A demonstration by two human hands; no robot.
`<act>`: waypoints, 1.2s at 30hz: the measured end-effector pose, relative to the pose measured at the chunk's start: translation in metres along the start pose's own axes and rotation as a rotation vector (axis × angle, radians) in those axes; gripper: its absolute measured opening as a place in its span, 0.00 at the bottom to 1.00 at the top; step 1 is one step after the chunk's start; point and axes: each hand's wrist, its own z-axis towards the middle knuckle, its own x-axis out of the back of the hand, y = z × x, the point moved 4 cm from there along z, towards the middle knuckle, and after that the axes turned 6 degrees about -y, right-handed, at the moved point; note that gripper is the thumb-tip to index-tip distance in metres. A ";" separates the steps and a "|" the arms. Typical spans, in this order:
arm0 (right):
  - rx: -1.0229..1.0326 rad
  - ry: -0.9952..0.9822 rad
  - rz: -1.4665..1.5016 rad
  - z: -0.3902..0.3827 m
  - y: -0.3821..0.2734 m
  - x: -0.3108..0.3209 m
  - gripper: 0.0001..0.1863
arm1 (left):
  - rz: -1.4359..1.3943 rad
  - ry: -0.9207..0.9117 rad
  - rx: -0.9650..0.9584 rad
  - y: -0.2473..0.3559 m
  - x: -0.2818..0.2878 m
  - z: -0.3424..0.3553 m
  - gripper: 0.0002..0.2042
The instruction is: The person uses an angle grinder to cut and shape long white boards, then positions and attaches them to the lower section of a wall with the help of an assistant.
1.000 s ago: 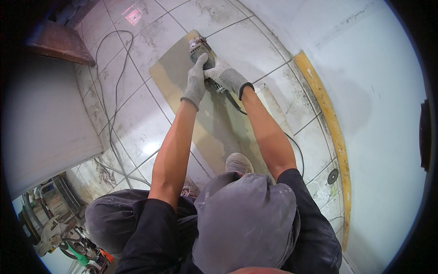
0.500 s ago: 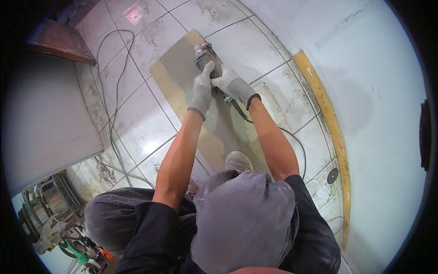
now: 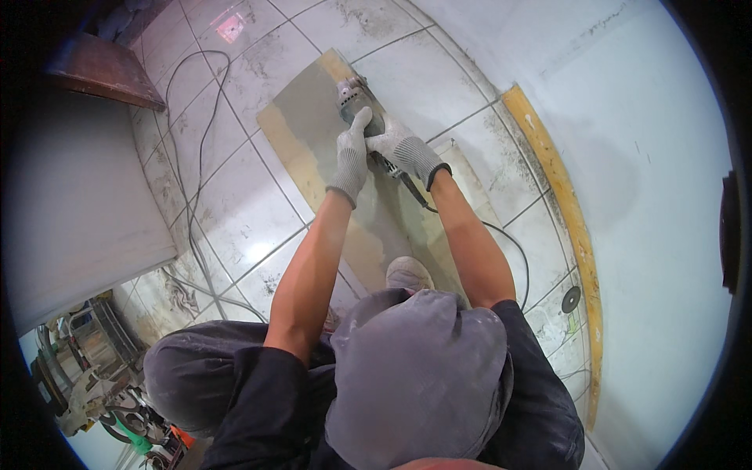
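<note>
Both my hands wear pale knit gloves and grip an angle grinder (image 3: 359,104) at arm's length. My left hand (image 3: 354,149) wraps its left side, thumb along the top of the body. My right hand (image 3: 398,146) closes round the right side and rear of the body. The grinder's head lies over the right edge of a long board (image 3: 286,149), tan with grey dust on it; the disc itself is hidden. A dark power cord (image 3: 415,193) runs back from the grinder beneath my right forearm. My shoe (image 3: 408,273) is on the near part of the board.
A loose dark disc (image 3: 571,299) lies on the tiled floor at the right, near a yellowish wooden strip (image 3: 560,196) along the white wall (image 3: 650,235). Cable (image 3: 200,149) loops across the tiles at left. A white cabinet (image 3: 86,204) and a tool pile (image 3: 117,384) stand left.
The grinder and both my hands have shifted very slightly to the right along the board's edge. My grip is the same.
</note>
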 end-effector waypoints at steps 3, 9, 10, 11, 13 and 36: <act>-0.016 -0.008 0.028 0.003 -0.004 0.003 0.39 | -0.007 -0.016 0.001 0.005 -0.005 0.002 0.30; -0.107 -0.004 -0.079 0.000 -0.009 0.006 0.40 | 0.016 -0.022 -0.018 0.003 -0.005 0.001 0.30; -0.109 -0.003 -0.078 -0.003 -0.006 0.006 0.40 | 0.022 -0.027 -0.031 0.003 -0.006 -0.003 0.30; -0.080 0.003 -0.050 -0.007 -0.004 0.005 0.38 | 0.023 -0.028 -0.029 0.002 -0.006 -0.006 0.30; -0.054 0.012 -0.021 -0.011 0.002 0.005 0.35 | 0.018 -0.046 -0.009 -0.003 -0.010 -0.012 0.30; -0.046 -0.051 -0.011 -0.017 0.018 0.007 0.41 | 0.035 -0.007 -0.001 -0.007 -0.019 -0.027 0.29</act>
